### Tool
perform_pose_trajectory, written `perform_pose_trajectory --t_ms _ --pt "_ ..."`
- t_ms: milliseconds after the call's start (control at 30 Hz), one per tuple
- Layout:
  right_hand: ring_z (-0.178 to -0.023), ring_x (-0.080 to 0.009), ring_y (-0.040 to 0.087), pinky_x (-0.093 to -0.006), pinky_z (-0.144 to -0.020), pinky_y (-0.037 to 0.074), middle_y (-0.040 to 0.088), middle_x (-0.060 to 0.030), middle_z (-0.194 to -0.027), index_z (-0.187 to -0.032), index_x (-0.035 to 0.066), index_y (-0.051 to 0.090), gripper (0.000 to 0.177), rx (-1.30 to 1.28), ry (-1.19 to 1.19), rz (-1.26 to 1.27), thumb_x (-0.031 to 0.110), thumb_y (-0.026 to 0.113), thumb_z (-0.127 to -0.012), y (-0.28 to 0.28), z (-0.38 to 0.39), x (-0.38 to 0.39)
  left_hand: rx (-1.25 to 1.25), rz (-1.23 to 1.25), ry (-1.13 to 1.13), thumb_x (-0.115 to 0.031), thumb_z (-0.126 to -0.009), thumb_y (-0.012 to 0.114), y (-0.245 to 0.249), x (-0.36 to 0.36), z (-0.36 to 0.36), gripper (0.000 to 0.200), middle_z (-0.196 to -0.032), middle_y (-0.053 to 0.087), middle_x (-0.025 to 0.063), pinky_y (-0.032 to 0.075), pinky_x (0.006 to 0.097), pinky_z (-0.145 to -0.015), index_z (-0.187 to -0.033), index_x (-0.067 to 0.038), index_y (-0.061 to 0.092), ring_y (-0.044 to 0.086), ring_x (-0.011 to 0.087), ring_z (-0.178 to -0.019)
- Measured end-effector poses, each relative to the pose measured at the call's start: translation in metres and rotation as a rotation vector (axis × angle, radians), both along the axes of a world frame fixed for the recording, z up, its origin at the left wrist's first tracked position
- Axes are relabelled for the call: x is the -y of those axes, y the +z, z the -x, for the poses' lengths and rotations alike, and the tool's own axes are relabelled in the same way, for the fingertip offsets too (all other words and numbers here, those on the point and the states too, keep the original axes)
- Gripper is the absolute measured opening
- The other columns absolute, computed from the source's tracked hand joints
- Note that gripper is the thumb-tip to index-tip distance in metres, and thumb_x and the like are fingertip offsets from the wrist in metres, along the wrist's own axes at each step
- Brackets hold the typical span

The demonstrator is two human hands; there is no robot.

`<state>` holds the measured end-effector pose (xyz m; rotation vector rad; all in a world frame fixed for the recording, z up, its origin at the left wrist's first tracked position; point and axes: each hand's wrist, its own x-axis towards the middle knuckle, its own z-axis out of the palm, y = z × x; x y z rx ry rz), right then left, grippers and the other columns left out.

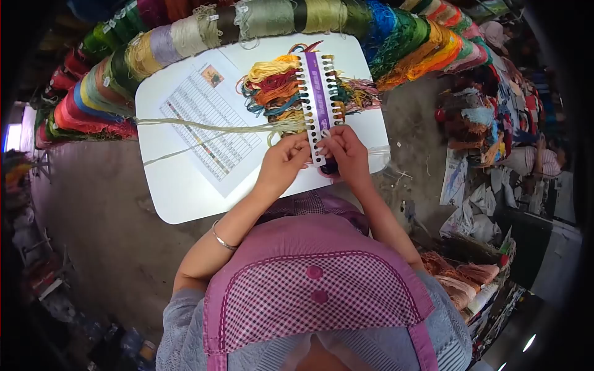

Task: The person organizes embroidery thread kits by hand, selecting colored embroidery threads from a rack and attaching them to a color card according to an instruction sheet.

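A white and purple thread card (317, 102) with holes down both edges lies on the white board (176, 207). Bundles of colored embroidery thread (275, 93) hang looped from its holes. At the card's lower left edge, my left hand (288, 161) is closed, fingertips pinching the edge. My right hand (348, 153) is closed at the lower right, thumb and finger pinching what looks like pale thread over the card. A long pale green skein of thread (210, 125) stretches from the board's left edge to the card. Fingertips partly hide the card's lower holes.
A printed chart sheet (213, 123) lies on the board, left of the card. Thick rows of colored yarn skeins (266, 18) curve around the board's far side. More yarn bundles (479, 117) hang at the right. Peach skeins (461, 278) are stacked at lower right.
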<state>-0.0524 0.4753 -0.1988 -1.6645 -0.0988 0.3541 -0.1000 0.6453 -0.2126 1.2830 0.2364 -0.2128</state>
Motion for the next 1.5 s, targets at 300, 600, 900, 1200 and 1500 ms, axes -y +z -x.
perform_pose_trajectory --t_ms 300,600,900,1200,1500 --pt "-0.071 -0.0247 0.063 -0.0314 -0.063 0.049 0.063 -0.0125 -0.085 -0.095 0.001 0.066 0.013 0.588 0.063 0.409 0.003 0.069 -0.082 0.001 0.001 -0.009 0.241 -0.344 0.047 -0.001 -0.093 0.056 0.012 0.007 0.001 0.028 -0.098 0.061 0.0101 0.054 0.0253 -0.069 -0.120 0.004 0.060 0.064 0.0135 -0.078" --pt "-0.079 -0.0054 0.060 -0.0191 -0.070 0.047 0.066 -0.0023 -0.092 -0.105 -0.002 0.060 0.019 0.093 0.099 0.143 -0.001 0.065 -0.086 0.024 -0.001 0.003 0.208 -0.366 0.062 -0.008 -0.092 0.058 0.019 0.017 -0.011 0.017 -0.081 0.069 0.0125 0.053 0.0294 -0.063 -0.100 0.005 0.066 0.067 0.0165 -0.067" --pt "-0.082 -0.0051 0.059 -0.0187 -0.070 0.045 0.063 -0.0025 -0.092 -0.108 -0.001 0.056 0.021 0.070 0.135 0.121 -0.002 0.062 -0.087 0.020 0.001 -0.003 0.128 -0.349 0.153 -0.015 -0.081 0.062 0.007 0.018 -0.016 0.013 -0.072 0.066 0.0135 0.049 0.0399 -0.061 -0.083 -0.004 0.069 0.064 0.0316 -0.066" --pt "-0.076 -0.0040 0.059 -0.0195 -0.066 0.047 0.065 -0.0005 -0.086 -0.107 0.003 0.057 0.025 0.018 0.161 0.222 0.002 0.068 -0.084 0.006 -0.007 0.002 -0.055 0.522 0.067 -0.004 -0.087 0.062 0.015 -0.007 -0.013 0.016 -0.084 0.068 0.0089 0.050 0.0266 -0.056 -0.100 0.003 0.068 0.064 0.0158 -0.063" --pt "-0.078 -0.0164 0.062 -0.0289 -0.070 0.050 0.059 -0.0075 -0.090 -0.126 0.004 0.042 0.062 0.299 0.133 0.289 0.006 0.077 -0.074 0.010 -0.002 -0.019 0.032 -0.324 -0.425 -0.016 -0.087 0.061 0.029 -0.015 -0.033 0.017 -0.065 0.061 0.0055 0.048 0.0281 -0.051 -0.101 -0.005 0.062 0.059 0.0147 -0.055"
